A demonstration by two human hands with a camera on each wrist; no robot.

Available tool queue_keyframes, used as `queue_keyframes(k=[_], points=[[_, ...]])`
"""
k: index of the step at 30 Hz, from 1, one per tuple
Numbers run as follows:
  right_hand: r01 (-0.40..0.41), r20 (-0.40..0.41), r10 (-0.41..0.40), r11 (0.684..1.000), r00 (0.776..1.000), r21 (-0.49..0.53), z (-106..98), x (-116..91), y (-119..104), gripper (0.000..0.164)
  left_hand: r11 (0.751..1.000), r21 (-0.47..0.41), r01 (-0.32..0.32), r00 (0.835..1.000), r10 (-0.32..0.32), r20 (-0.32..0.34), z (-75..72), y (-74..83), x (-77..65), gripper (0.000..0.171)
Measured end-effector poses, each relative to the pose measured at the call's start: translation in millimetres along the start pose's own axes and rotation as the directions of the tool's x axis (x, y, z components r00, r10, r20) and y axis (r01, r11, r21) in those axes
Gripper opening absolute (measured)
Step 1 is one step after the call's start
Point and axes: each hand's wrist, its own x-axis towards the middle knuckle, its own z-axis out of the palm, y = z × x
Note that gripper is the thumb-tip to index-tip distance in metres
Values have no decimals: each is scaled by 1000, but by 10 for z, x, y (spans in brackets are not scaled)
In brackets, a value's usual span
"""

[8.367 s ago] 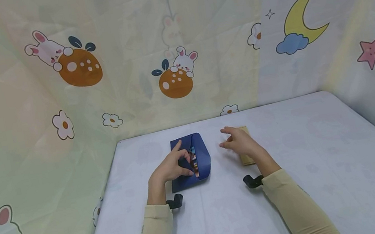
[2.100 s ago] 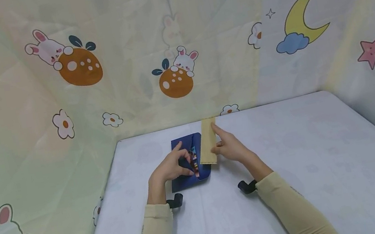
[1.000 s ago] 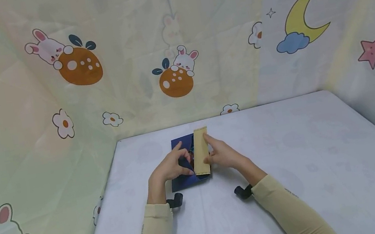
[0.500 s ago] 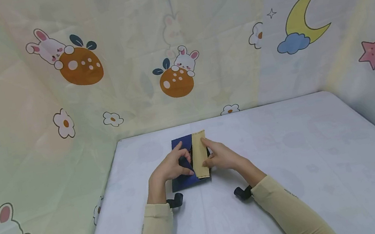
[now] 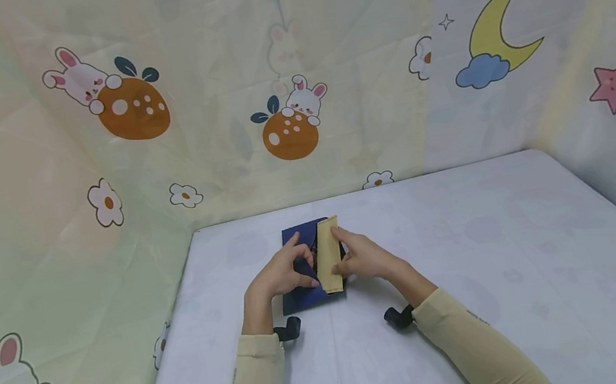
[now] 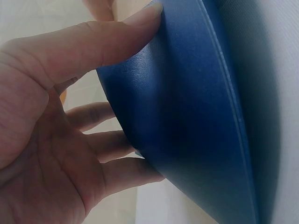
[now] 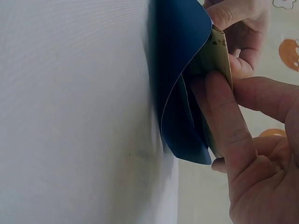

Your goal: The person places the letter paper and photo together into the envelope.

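Observation:
A dark blue envelope (image 5: 306, 299) lies on the table, its flap side to the right. My left hand (image 5: 279, 275) pinches the edge of its pocket between thumb and fingers, lifting the mouth apart; in the left wrist view the thumb lies on the blue paper (image 6: 182, 98). My right hand (image 5: 372, 253) pinches a flat, pale yellow rectangular piece (image 5: 329, 256) by its right edge. That piece is tilted over the envelope's mouth, and small dark marks show at one end in the right wrist view. It hides most of the envelope's inside and flap.
Both hands work on a white-covered table (image 5: 482, 285). A printed cloth wall (image 5: 225, 138) rises close behind its back edge, and another side of cloth stands at the left. Black wrist cameras (image 5: 399, 317) jut out below each hand.
My right hand has picked up the yellow piece from the table's right and carried it left over the envelope's mouth, covering the colourful contents. The left hand has kept its place.

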Motion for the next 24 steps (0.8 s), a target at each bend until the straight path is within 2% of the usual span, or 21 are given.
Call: queue_keyframes(k=[10,14,18,24], points=[[-33,23,32,998,999,46,23,-2,6,102,1000,-1,-9,1000,9,3,-2,4,3,40],[-4,44,2,998,999,56,27,4,10,101,1000,-1,-5,1000,5,1,-9,18,3,40],[16,54,-17,999,998,28,36,9,14,96,1000,4,6,1000,-6,-2,-10,15,8,41],[-13,59,12,1000,998,18,55,11,15,85,1000,2,9,1000,-9,2,-8,16,6,40]])
